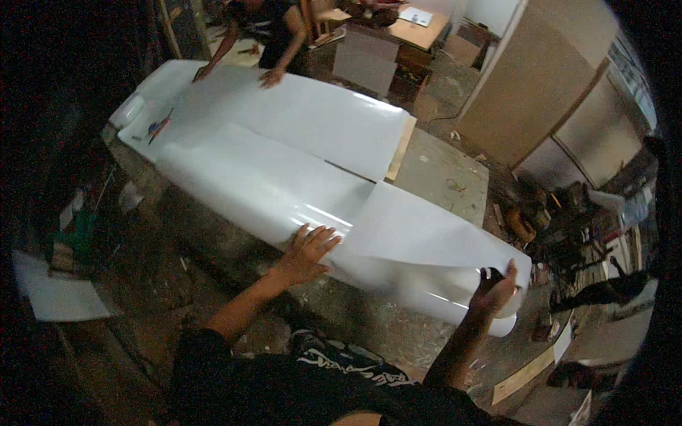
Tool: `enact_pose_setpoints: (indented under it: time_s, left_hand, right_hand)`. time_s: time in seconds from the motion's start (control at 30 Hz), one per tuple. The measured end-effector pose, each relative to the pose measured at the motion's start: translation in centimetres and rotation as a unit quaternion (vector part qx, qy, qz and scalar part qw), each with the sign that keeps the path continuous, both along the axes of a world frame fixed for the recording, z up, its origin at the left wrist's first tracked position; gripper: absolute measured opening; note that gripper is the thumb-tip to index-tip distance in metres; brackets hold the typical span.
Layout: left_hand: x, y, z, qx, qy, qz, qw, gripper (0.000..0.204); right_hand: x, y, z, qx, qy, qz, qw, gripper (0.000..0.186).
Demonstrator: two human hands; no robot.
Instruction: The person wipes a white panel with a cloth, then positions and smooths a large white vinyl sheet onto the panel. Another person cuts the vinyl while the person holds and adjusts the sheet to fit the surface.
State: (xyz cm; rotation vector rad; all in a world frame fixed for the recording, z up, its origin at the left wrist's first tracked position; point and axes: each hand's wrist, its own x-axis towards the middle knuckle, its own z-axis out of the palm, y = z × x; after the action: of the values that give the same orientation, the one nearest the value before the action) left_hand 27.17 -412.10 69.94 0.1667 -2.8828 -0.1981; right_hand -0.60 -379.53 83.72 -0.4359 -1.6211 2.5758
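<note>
A long, glossy white sheet (284, 181) stretches across the work table, its near edge curling down into a roll. My left hand (309, 254) lies on that curved near edge with its fingers spread. At the sheet's right end, my right hand (497, 290) is closed round the curled edge, one finger pointing up; a small dark patch beside it is too blurred to name. Farther back lies a second white panel (320, 117), with a pale wooden edge (401, 149) showing under its right end. A narrow dark gap parts the two.
Across the table, another person's two hands (270, 78) rest at the panel's far edge. Small tools (160, 128) lie on the white surface at far left. A wooden desk (419, 28) stands behind. Large boards (554, 85) lean at the right, above scattered clutter and a wood strip (526, 376).
</note>
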Motion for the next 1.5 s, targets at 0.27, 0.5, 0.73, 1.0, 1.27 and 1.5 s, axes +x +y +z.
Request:
enact_pose_setpoints:
  time_s: [0.27,0.5,0.73,1.0,1.27,1.5]
  left_hand:
    - [-1.4,5.6,-1.6,0.019,-0.189,-0.054,0.980,0.128]
    - [-3.2,6.0,-2.7,0.047,-0.184,-0.105,0.976,0.122]
    - [-10.0,1.6,-8.1,0.177,-0.013,0.038,0.983,0.093]
    - [-18.5,-6.1,-10.3,0.049,-0.009,0.120,0.991,0.110]
    - [-15.3,-4.1,-10.3,0.087,-0.057,0.105,0.989,0.098]
    - [-11.5,-0.2,-6.6,0.087,-0.118,0.024,0.989,0.078]
  right_hand:
    - [3.4,-0.5,9.2,-0.039,0.207,0.097,0.973,0.037]
    - [3.6,2.0,12.5,0.190,0.258,-0.034,0.947,0.044]
    - [3.9,4.5,10.5,0.220,0.220,-0.098,0.945,0.049]
    - [3.4,6.7,9.5,-0.104,0.172,0.042,0.979,0.035]
    - [3.2,5.6,10.2,-0.317,0.048,0.046,0.946,0.031]
    - [0.2,4.7,5.6,-0.379,-0.002,0.127,0.917,0.033]
